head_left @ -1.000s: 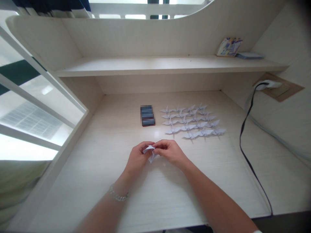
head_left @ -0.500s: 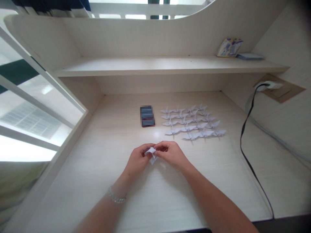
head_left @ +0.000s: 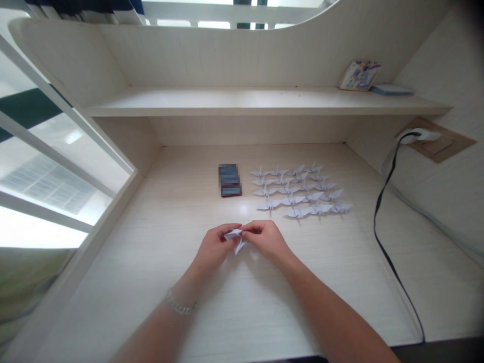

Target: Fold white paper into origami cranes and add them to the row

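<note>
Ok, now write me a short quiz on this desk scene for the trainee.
1. True or false: the left hand and the right hand both hold the folded white paper.
2. Multiple choice: the blurred dark stack lies A) left of the rows of paper cranes, B) right of them, C) on top of them.
3. Fill the gap: the metal bracelet is on the ____ wrist.

Key: 1 true; 2 A; 3 left.
</note>
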`<act>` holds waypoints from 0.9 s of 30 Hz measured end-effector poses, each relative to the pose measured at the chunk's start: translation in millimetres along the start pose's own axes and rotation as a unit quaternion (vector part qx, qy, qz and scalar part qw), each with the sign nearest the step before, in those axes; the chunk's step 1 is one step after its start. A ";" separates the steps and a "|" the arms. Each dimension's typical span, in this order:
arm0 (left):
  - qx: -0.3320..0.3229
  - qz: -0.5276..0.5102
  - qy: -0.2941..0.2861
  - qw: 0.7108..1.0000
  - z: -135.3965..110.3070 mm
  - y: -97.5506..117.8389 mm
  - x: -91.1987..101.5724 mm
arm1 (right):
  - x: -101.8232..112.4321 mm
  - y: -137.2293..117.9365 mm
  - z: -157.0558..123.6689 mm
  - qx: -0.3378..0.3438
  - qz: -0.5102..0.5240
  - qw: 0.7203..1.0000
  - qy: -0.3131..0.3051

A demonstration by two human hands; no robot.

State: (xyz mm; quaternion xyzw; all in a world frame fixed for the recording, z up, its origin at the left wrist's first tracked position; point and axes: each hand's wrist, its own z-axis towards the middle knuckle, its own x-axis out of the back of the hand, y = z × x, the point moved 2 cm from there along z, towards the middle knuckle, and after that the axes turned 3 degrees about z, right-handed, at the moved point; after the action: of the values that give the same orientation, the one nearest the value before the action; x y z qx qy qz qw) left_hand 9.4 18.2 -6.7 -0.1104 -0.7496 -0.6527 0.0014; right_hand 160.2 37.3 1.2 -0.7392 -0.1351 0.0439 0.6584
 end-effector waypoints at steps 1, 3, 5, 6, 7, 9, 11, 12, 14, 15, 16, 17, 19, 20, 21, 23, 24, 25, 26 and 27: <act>-0.004 0.001 0.001 1.000 -0.1 1.1 -0.1 | -0.3 0.1 -0.2 0.002 0.002 1.000 0.005; -0.010 0.006 0.004 1.000 0.0 2.5 -0.2 | -0.7 0.6 -0.6 0.005 0.002 1.000 0.017; -0.008 0.010 0.006 1.000 0.3 2.6 -0.1 | -1.1 0.9 -0.5 0.008 -0.001 1.000 0.015; -0.006 0.010 0.008 1.000 0.6 2.3 0.1 | -1.2 0.9 -0.2 0.008 -0.003 1.000 0.011; -0.003 0.010 0.010 1.000 0.8 1.8 0.4 | -1.3 0.9 0.1 0.007 -0.003 1.000 0.007; 0.001 0.015 0.018 1.000 1.2 0.8 1.0 | -1.5 0.6 0.9 0.004 0.006 1.000 0.005; 0.002 0.023 0.029 0.999 1.3 0.1 1.7 | -1.9 0.2 1.5 0.000 0.016 1.000 0.015; -0.001 0.026 0.034 0.999 1.2 0.0 1.9 | -2.2 0.0 1.6 -0.002 0.019 1.000 0.021; -0.016 0.034 0.042 0.998 0.7 0.3 2.2 | -3.1 -0.2 1.5 -0.001 0.019 0.999 0.029; -0.026 0.039 0.046 0.998 0.4 0.7 2.2 | -3.5 -0.1 1.3 0.000 0.019 0.999 0.032; -0.034 0.046 0.051 0.997 0.0 1.2 2.3 | -3.9 0.2 1.2 0.000 0.023 0.999 0.034; -0.041 0.055 0.055 0.996 -0.4 1.7 2.4 | -4.2 0.8 1.1 -0.002 0.029 0.999 0.037; -0.048 0.069 0.062 0.995 -0.9 2.7 2.5 | -4.5 2.6 1.2 -0.007 0.046 0.998 0.046; -0.049 0.074 0.064 0.994 -1.1 3.2 2.6 | -4.7 3.6 1.4 -0.010 0.055 0.997 0.050; -0.050 0.078 0.064 0.994 -1.3 3.6 2.6 | -4.9 4.6 1.5 -0.013 0.064 0.997 0.051; -0.053 0.081 0.064 0.993 -1.6 4.4 2.6 | -5.4 5.8 1.9 -0.018 0.077 0.996 0.049; -0.055 0.082 0.065 0.993 -1.9 4.8 2.6 | -5.6 6.1 2.0 -0.020 0.082 0.995 0.047; -0.057 0.082 0.067 0.993 -2.3 5.1 2.4 | -5.9 6.2 2.0 -0.022 0.085 0.995 0.047; -0.059 0.080 0.070 0.993 -2.7 5.5 2.3 | -6.1 6.1 1.9 -0.023 0.087 0.995 0.049; -0.060 0.078 0.072 0.993 -3.2 5.9 2.0 | -6.3 6.0 1.7 -0.025 0.088 0.994 0.054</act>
State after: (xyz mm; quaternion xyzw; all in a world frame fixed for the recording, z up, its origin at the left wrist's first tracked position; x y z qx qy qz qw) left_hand 8.0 16.1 -0.2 -0.1215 -0.6962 -0.7004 0.0998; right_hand 154.6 36.7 -5.7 -0.7655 -0.0350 0.0587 0.6398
